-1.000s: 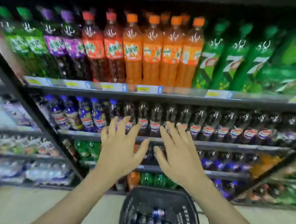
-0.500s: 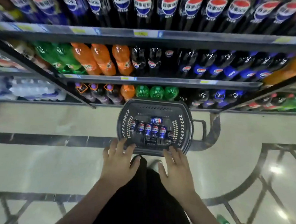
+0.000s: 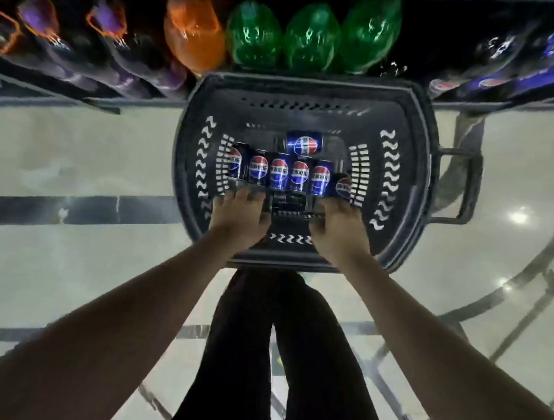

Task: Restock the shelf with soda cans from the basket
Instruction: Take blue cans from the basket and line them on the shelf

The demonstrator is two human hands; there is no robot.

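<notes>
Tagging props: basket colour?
Dark grey or black basket with white wavy marks on its walls; head view, the only one.

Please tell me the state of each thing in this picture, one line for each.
Basket: on the floor, holds cans.
Row of cans: six, side by side.
Single can: apart, behind the row.
Left hand: inside the basket, at the row's near ends; grip unclear.
Right hand: same, grip unclear.
Bottles: on the bottom shelf.

7 cans [image 3: 279, 173] in basket [image 3: 414, 172] before shelf [image 3: 49, 95].
</notes>
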